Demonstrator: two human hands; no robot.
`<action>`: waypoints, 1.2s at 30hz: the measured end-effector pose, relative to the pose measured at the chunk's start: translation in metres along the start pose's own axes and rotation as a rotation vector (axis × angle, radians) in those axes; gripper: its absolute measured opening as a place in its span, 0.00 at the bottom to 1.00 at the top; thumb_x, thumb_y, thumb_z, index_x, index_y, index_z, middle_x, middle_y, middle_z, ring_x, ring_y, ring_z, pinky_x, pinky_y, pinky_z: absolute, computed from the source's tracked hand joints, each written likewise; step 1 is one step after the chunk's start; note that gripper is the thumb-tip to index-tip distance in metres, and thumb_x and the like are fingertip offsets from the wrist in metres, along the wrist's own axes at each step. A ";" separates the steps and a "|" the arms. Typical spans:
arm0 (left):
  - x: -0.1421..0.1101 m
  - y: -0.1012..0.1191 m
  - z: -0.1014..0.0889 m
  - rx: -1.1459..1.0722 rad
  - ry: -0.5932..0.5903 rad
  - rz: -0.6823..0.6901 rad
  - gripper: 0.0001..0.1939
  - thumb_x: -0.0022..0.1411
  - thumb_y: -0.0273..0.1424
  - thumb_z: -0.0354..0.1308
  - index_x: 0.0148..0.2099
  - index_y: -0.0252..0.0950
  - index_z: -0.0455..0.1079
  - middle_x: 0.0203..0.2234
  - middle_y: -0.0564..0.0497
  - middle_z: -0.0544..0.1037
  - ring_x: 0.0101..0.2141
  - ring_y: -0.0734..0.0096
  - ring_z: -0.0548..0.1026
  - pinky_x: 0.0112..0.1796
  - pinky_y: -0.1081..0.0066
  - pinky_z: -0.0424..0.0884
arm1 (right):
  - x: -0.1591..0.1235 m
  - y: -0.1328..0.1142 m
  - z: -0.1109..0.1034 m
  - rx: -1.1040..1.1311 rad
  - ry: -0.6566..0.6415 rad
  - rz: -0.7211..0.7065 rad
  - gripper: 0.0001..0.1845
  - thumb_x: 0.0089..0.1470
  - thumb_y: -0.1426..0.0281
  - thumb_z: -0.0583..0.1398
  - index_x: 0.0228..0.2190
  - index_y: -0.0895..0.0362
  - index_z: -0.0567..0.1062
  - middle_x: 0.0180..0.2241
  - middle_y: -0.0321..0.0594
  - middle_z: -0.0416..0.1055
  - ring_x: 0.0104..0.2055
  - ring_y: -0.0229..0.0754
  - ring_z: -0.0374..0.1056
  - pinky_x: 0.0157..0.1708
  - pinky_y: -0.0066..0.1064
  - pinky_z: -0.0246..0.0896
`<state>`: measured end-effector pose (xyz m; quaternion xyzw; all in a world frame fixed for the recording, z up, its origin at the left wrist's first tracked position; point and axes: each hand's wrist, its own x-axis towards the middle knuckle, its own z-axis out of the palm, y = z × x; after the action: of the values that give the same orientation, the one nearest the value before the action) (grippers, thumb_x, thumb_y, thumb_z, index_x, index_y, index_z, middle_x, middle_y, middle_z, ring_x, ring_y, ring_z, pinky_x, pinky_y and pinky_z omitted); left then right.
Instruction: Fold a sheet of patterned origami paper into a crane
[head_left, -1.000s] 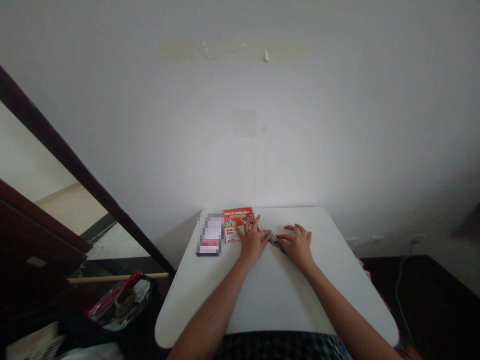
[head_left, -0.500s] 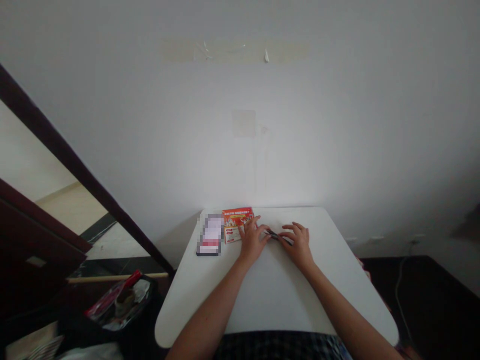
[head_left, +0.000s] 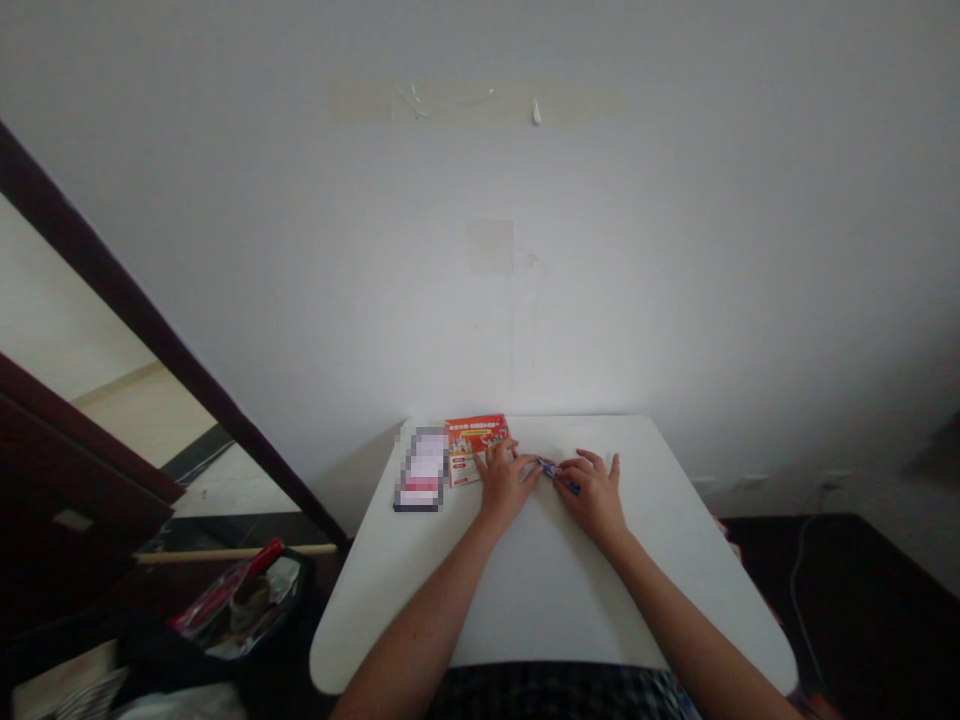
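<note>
A thin, narrow blue and white piece (head_left: 548,467), perhaps a folded packet, spans the gap between my hands above the table; its kind is too small to tell. My left hand (head_left: 507,485) pinches its left end between thumb and index finger, the other fingers raised. At the other end, my right hand (head_left: 596,494) has thumb and fingertips closed on it, with the little finger stretched outward. Behind my left fingers lies a red and white printed leaflet or flat box (head_left: 469,440), partly covered by that hand.
A phone (head_left: 421,470) with a blurred screen rests on the white table (head_left: 555,600), left of the red print. The wall (head_left: 585,330) rises directly behind the table. On the floor at left stands a bin-like container (head_left: 247,605) with a bag and wrappers.
The thin piece looked dark before and now shows a blue and white face, so it has turned. My right fingers have closed further over it; my left hand has barely moved.
</note>
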<state>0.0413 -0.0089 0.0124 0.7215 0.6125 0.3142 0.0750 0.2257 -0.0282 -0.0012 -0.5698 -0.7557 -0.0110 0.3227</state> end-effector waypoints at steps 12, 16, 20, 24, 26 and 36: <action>-0.003 0.007 -0.002 0.087 -0.087 0.028 0.18 0.59 0.51 0.60 0.49 0.52 0.78 0.60 0.46 0.64 0.62 0.47 0.56 0.62 0.33 0.37 | 0.002 -0.004 -0.002 0.043 -0.121 0.026 0.10 0.58 0.63 0.59 0.38 0.44 0.81 0.42 0.38 0.77 0.60 0.54 0.59 0.62 0.71 0.26; -0.001 0.007 0.000 0.111 -0.105 0.005 0.16 0.59 0.49 0.61 0.49 0.55 0.76 0.62 0.48 0.62 0.64 0.48 0.54 0.60 0.30 0.39 | 0.004 0.000 0.000 0.084 -0.133 0.088 0.10 0.57 0.63 0.59 0.37 0.44 0.81 0.44 0.38 0.77 0.60 0.56 0.58 0.60 0.70 0.33; -0.002 0.006 0.002 0.104 -0.093 0.027 0.18 0.59 0.47 0.62 0.51 0.54 0.74 0.63 0.48 0.62 0.64 0.49 0.54 0.60 0.30 0.40 | 0.006 0.001 0.000 0.120 -0.144 0.103 0.11 0.57 0.64 0.59 0.36 0.45 0.82 0.47 0.38 0.76 0.60 0.56 0.58 0.60 0.66 0.40; -0.003 0.005 0.002 0.071 -0.128 0.092 0.11 0.62 0.42 0.61 0.47 0.51 0.76 0.63 0.50 0.63 0.64 0.51 0.54 0.61 0.32 0.41 | 0.006 0.002 -0.004 0.110 -0.181 0.070 0.14 0.57 0.69 0.57 0.38 0.41 0.81 0.49 0.37 0.76 0.60 0.55 0.59 0.58 0.72 0.37; -0.003 0.003 0.000 0.055 -0.144 0.087 0.09 0.62 0.41 0.61 0.44 0.50 0.78 0.63 0.50 0.63 0.64 0.51 0.55 0.61 0.33 0.40 | 0.006 0.005 -0.006 0.097 -0.213 0.035 0.16 0.57 0.70 0.57 0.40 0.39 0.80 0.50 0.36 0.76 0.61 0.54 0.58 0.58 0.75 0.33; 0.001 -0.007 -0.006 0.015 -0.165 0.129 0.09 0.57 0.42 0.66 0.42 0.54 0.79 0.63 0.52 0.65 0.64 0.49 0.57 0.61 0.30 0.39 | 0.006 0.016 -0.007 0.115 -0.255 -0.030 0.14 0.57 0.64 0.59 0.44 0.37 0.79 0.50 0.35 0.76 0.64 0.55 0.57 0.58 0.78 0.24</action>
<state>0.0324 -0.0082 0.0137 0.7833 0.5590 0.2533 0.0994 0.2418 -0.0202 0.0013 -0.5358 -0.7984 0.0999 0.2560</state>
